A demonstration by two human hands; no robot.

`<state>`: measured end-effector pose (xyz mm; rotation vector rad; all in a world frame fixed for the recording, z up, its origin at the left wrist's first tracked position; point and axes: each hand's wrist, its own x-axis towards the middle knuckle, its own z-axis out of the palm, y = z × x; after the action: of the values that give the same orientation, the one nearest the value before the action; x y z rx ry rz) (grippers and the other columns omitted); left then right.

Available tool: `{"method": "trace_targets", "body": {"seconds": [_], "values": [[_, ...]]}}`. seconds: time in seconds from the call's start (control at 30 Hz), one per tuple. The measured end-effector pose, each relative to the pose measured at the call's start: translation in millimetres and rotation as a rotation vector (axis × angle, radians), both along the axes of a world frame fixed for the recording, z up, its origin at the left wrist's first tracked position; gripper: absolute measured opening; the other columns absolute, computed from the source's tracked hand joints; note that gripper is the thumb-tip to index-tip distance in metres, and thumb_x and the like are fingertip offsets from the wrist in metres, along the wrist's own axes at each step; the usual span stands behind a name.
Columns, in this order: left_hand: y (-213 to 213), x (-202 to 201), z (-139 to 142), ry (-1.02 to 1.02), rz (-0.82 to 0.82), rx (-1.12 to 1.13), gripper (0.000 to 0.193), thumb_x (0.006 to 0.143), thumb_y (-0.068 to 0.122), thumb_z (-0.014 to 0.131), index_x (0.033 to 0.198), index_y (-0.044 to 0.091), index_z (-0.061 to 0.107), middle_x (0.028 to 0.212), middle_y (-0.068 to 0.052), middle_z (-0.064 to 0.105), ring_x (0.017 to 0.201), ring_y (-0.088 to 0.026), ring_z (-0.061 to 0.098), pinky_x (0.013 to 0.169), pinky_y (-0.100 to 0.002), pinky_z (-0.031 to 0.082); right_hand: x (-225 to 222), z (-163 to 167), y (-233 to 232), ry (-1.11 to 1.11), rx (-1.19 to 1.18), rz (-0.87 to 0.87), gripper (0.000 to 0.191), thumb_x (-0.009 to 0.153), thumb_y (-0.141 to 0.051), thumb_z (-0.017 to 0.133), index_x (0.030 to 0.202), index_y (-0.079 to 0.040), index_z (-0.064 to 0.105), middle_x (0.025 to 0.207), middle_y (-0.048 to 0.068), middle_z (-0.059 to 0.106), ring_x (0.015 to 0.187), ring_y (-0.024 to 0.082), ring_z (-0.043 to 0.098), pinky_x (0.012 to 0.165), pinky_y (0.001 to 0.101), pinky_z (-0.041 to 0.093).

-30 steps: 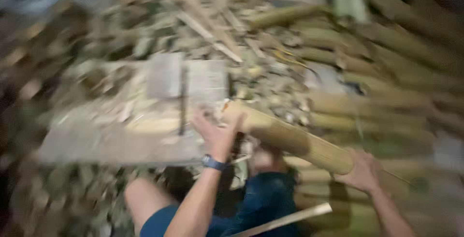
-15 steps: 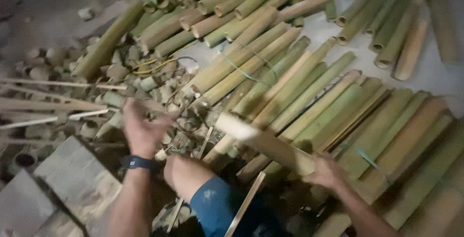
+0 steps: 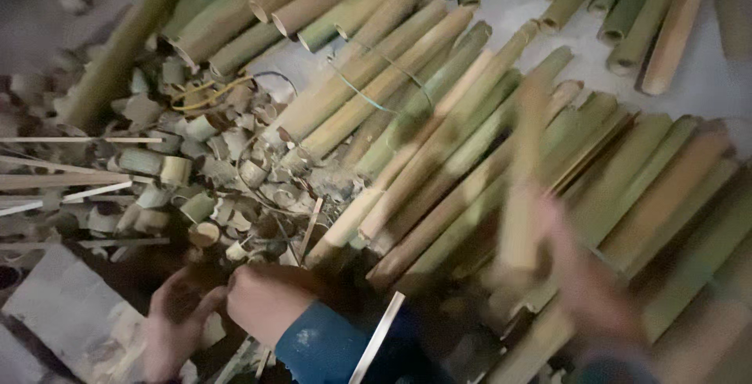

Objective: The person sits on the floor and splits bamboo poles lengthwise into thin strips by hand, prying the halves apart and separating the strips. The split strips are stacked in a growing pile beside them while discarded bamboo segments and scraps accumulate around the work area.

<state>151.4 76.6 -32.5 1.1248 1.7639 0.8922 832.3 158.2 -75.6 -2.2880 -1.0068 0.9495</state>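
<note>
Moved: bamboo piece now upright | pale green-tan, blurred | right hand

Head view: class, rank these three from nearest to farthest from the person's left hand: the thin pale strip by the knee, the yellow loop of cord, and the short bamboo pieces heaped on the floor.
From the left hand, low at the left:
1. Thin pale strip, just right of it, past the blue-clad knee.
2. Short bamboo pieces, heaped above the hand.
3. Yellow loop of cord, farther up, at the heap's top edge.

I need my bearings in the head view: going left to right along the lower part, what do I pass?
Pale flat board → left hand → bent knee → thin pale slat → right hand, blurred, on a bamboo piece → laid bamboo poles.
</note>
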Motion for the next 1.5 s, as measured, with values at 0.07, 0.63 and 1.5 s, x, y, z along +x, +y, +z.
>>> {"method": "trace_targets", "body": {"seconds": [0.07, 0.63, 1.5], "values": [[-17, -15, -4, -0.017, 0.061, -0.009, 0.066, 0.083, 0.008, 0.077, 0.142, -0.005, 0.052, 0.114, -0.015, 0.072, 0.098, -0.018, 0.068, 0.079, -0.032, 0.054, 82, 43, 42, -0.407, 0.091, -0.2, 0.06, 0.093, -0.043, 0.075, 0.134, -0.002, 0.059, 0.12, 0.015, 0.067, 0.106, 0.027, 0.067, 0.095, 0.0441, 0.054], [33, 111, 40, 0.116, -0.113, 0.108, 0.051, 0.082, 0.013, 0.081, 0.127, 0.002, 0.062, 0.109, -0.01, 0.074, 0.1, -0.015, 0.071, 0.084, -0.028, 0.059, -213, -97, 120, 0.084, -0.031, 0.105, 0.067, 0.076, -0.061, 0.08, 0.099, 0.002, 0.076, 0.098, 0.015, 0.076, 0.092, 0.027, 0.071, 0.087, 0.0428, 0.055], [99, 135, -11, -0.253, -0.193, -0.044, 0.039, 0.087, 0.016, 0.08, 0.121, 0.001, 0.071, 0.104, -0.007, 0.077, 0.09, -0.014, 0.069, 0.08, -0.027, 0.058, -316, -110, 154, -0.044, -0.076, 0.016, 0.07, 0.07, -0.052, 0.097, 0.103, 0.001, 0.065, 0.093, 0.021, 0.071, 0.081, 0.034, 0.068, 0.073, 0.0444, 0.056]]}}
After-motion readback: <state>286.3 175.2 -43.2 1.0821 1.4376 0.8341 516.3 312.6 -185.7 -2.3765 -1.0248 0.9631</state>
